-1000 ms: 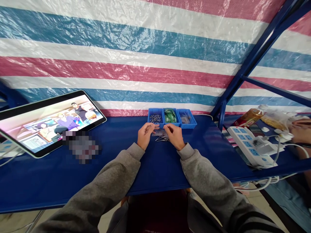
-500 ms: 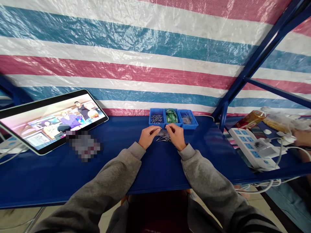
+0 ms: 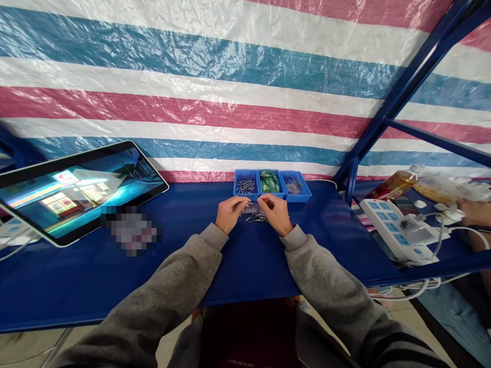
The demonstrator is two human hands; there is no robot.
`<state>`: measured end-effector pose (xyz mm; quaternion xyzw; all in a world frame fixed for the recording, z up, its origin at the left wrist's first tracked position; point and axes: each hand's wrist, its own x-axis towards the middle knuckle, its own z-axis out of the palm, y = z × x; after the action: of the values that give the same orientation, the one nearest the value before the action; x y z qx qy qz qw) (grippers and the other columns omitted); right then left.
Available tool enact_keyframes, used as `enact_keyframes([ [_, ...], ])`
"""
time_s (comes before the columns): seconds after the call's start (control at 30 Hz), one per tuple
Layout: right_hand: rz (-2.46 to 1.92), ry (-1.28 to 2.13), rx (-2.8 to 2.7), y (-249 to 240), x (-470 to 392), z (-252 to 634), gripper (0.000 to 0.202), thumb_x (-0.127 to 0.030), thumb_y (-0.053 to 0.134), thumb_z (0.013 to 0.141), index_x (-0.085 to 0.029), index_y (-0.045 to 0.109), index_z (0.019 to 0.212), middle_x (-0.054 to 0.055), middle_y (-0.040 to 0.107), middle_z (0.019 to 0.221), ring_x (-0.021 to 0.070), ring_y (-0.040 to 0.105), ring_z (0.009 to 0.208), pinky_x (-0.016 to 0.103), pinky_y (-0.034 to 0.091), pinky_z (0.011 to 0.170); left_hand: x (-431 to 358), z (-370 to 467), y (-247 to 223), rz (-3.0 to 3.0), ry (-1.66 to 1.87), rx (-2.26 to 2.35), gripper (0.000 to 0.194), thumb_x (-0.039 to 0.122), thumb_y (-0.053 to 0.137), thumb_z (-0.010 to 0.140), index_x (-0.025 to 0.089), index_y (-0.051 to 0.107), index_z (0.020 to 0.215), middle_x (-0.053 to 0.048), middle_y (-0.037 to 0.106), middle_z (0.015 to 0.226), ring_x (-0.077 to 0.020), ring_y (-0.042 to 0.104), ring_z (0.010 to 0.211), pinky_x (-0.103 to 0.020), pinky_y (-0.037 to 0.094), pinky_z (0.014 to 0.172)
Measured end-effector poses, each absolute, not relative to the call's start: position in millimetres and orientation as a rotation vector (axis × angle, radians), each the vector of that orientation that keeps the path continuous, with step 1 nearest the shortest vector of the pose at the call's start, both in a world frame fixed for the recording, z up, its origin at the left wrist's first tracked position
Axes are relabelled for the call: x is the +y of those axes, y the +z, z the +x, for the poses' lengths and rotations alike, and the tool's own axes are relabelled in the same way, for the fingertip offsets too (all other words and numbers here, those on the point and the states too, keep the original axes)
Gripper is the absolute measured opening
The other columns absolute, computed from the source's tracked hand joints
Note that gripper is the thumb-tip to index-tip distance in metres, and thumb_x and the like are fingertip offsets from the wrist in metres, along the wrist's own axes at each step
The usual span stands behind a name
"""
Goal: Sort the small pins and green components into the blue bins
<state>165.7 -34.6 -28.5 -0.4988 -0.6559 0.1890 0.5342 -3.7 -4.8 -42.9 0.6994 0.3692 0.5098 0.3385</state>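
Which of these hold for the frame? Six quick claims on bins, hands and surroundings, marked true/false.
1. The left bin holds metal pieces. True.
2. The green items are in the right bin. False: they are in the middle bin.
3. More pieces lie in front of the bins. True.
4. The left hand touches the tablet. False: it is near the bins, a shiny bit at its fingertips.
5. The bottle is right of the bins. True.
6. The right hand clasps the left. False: a gap separates them.
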Motion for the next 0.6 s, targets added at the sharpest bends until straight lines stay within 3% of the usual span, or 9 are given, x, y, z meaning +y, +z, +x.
enact_keyframes([
  [0.43,-1.117,0.476,-1.709,-33.5,-31.8,165.0,0.017,-0.033,0.06,0.084,-0.019,0.066,0.078,-0.001,0.056,0.061,0.0126,0.048,0.053,0.026,0.039,0.055,-9.5,-0.2,-38.4,1.571,1.265,0.732,0.034,0.045,0.063,0.084,0.016,0.055,0.101,-0.001,0.064,0.067,-0.0101,0.053,0.048,-0.022,0.044,0.047],
  [0.6,-1.128,0.462,-1.703,-31.8,-31.8,165.4,0.021,-0.035,0.055,0.088,-0.019,0.063,0.077,0.0,0.059,0.066,0.013,0.05,0.055,0.025,0.04,0.058,-9.7,0.4,-37.3,1.592,1.281,0.806,0.03,0.045,0.063,0.083,0.016,0.058,0.091,-0.001,0.064,0.067,-0.0102,0.052,0.051,-0.021,0.044,0.048],
])
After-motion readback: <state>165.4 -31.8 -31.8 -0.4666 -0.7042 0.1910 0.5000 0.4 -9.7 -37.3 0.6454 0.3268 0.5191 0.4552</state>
